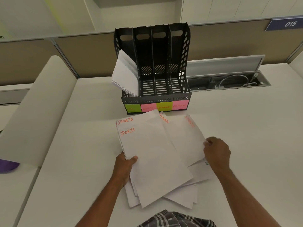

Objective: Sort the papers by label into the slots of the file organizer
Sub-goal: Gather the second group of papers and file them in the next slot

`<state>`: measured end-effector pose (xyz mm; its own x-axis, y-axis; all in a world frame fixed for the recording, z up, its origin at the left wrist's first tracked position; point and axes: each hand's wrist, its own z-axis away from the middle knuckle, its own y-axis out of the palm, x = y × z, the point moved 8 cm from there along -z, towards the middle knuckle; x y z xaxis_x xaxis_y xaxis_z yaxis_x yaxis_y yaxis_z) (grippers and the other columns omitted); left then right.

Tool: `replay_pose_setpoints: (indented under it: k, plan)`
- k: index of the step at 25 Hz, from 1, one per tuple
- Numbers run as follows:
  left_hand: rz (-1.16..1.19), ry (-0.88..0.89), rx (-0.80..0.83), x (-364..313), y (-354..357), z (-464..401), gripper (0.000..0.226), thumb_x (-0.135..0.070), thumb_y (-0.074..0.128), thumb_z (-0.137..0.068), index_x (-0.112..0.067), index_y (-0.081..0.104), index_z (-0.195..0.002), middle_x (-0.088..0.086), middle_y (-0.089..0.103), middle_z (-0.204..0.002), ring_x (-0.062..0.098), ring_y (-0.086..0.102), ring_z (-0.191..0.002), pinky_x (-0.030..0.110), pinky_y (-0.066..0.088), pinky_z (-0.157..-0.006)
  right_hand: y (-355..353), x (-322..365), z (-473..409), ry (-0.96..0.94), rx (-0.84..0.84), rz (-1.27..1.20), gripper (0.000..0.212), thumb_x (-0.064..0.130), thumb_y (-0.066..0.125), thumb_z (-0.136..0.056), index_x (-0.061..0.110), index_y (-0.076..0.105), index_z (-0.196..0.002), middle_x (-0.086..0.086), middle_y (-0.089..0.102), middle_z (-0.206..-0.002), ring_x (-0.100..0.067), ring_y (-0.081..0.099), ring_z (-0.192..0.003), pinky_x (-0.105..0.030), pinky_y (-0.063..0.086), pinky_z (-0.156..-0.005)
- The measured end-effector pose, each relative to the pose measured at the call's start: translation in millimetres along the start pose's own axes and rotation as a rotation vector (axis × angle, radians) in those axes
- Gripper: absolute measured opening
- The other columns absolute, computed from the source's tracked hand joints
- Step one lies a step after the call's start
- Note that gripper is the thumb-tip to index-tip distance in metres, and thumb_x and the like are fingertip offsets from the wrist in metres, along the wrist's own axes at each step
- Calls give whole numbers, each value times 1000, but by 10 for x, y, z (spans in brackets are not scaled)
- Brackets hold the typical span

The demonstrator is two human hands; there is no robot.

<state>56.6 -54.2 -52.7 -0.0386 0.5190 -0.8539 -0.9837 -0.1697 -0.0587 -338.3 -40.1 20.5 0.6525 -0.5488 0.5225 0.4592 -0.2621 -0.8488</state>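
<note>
Papers are seen fanned on a white desk just in front of a black file organizer, the landmark of the scene; its four slots are fronted by sticky notes, green, pink, yellow and pink from left to right, the last two reading FINANCE and ADMIN, the first two too faint to be read with certainty; the leftmost slot is already filled with a sheaf of sheets that leans out over the organizer's left wall, while the other three slots are shown bare; the sorting is therefore judged to be at an early stage, one label filed and the bulk of the pile left; two sheets marked SPORTS are held at the top of the fan by the left hand, thumb curled over their near-left edge, just before the organizer's pink second note; a sheet on the right of the pile, in front of the ADMIN end, is pinched at its edge by the right hand, fingers curled; a partly covered sheet lettered FINAN is glimpsed between the two; a cable tray is set into the desk to the organizer's right.
</note>
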Motion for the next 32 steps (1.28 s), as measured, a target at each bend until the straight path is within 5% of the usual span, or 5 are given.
replay_pose_setpoints:
  k: [7, 12, 21, 27, 32]
  plan:
    - [34, -20, 71, -76, 46, -29, 40, 15, 68, -83, -12, 67, -113, 8, 74, -104, 30, 71, -94, 43, 58, -86, -1216, 938, 194, -505, -521, -400, 11, -2, 65, -90, -1, 75, -94, -14, 73, -86, -24, 65, -76, -21, 42, -73]
    - [95, -42, 103, -100, 77, -57, 36, 12, 61, -90, -9, 66, -119, 18, 72, -113, 38, 68, -101, 53, 53, -97, -1962, 1611, 318, -872, -455, -481, 12, 4, 62, -95, 3, 73, -98, 1, 68, -89, -8, 62, -82, -18, 46, -79]
    - [128, -63, 215, -125, 227, -23, 26, -28, 58, -100, -14, 74, -114, 12, 77, -112, 30, 74, -102, 41, 60, -83, -510, 1719, -227, -530, 172, -379, 14, 7, 63, -92, 12, 75, -97, -5, 73, -90, -18, 65, -86, -11, 43, -73]
    - [145, -116, 259, -27, 256, 0, 44, -55, 51, -94, -24, 68, -121, 6, 77, -117, 27, 73, -108, 40, 61, -84, 479, 1295, 34, -484, 157, -237, 18, 12, 59, -95, 13, 75, -104, -3, 76, -106, -22, 67, -98, -18, 40, -85]
    - [-10, 115, 226, -192, 270, 32, 24, -20, 72, -92, -32, 70, -113, 2, 77, -115, 21, 75, -101, 35, 62, -80, 637, 1223, 43, -343, 209, -345, 33, 24, 61, -96, 17, 64, -128, 0, 67, -127, -19, 62, -114, -22, 40, -100]
